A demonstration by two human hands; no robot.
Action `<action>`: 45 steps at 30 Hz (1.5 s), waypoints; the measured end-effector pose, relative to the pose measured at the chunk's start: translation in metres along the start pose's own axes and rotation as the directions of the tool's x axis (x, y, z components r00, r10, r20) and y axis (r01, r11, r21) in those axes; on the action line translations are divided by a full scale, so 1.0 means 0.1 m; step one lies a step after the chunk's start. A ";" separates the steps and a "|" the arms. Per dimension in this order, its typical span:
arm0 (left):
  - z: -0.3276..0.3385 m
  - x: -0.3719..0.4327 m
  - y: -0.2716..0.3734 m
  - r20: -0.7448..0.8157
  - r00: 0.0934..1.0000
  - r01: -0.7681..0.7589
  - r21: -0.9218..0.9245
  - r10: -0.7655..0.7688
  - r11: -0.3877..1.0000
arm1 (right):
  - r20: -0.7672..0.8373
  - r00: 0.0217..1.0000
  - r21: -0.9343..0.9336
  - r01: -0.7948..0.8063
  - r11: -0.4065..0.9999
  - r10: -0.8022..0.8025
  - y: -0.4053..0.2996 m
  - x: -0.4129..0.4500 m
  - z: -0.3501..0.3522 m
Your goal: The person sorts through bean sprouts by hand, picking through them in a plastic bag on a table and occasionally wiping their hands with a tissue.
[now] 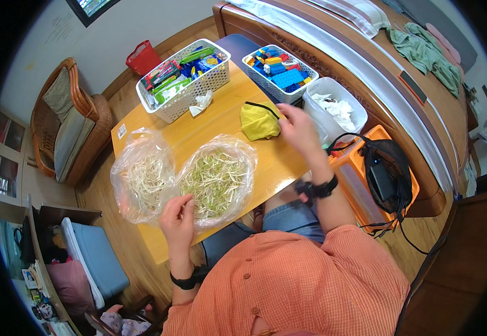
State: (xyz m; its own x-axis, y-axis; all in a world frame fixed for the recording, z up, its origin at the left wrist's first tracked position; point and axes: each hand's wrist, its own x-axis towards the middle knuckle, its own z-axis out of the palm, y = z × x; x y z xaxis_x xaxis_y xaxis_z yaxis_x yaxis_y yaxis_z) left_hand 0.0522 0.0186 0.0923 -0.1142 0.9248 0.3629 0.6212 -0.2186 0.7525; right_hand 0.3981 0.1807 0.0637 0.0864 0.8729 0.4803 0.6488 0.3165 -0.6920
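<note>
Two clear plastic bags lie open on the wooden table. The left one holds pale bean sprouts; the right one holds sprouts with green heads. Over the near left edge of the right bag is my left hand, its thumb and index finger close together; whether something small is between them cannot be made out. My right hand, somewhat blurred, is at the right side of a folded yellow cloth with black edging. The fingertips meet the cloth's edge, but a grip on it is not certain.
A white basket of packaged goods and a crumpled tissue are at the table's far side. Beyond the right edge stand a basket of toy bricks, a tub of used tissues and an orange box with a black mesh bag.
</note>
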 end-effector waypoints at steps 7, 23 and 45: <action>0.04 0.12 0.14 -0.051 0.999 -0.001 -0.153 -0.007 0.988 | 0.309 0.855 -0.709 -0.085 0.700 0.417 1.58 0.05 -0.34; 0.56 0.41 0.92 0.249 0.944 -0.116 -0.361 0.216 0.925 | 0.196 0.834 -0.184 -0.485 0.855 0.516 2.01 0.01 -0.47; -0.47 0.45 1.82 0.455 0.765 0.444 -0.885 0.456 0.139 | 0.511 0.672 0.809 -0.164 0.565 -0.536 -2.11 -0.29 -1.37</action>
State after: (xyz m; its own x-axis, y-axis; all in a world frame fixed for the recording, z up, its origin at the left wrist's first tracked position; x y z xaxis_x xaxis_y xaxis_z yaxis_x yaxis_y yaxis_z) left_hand 0.1236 0.0059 0.2719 0.5488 0.7494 0.3704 -0.6506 0.1047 0.7521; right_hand 0.3617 0.0377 0.2698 -0.6757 0.6069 0.4184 -0.2592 0.3358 -0.9056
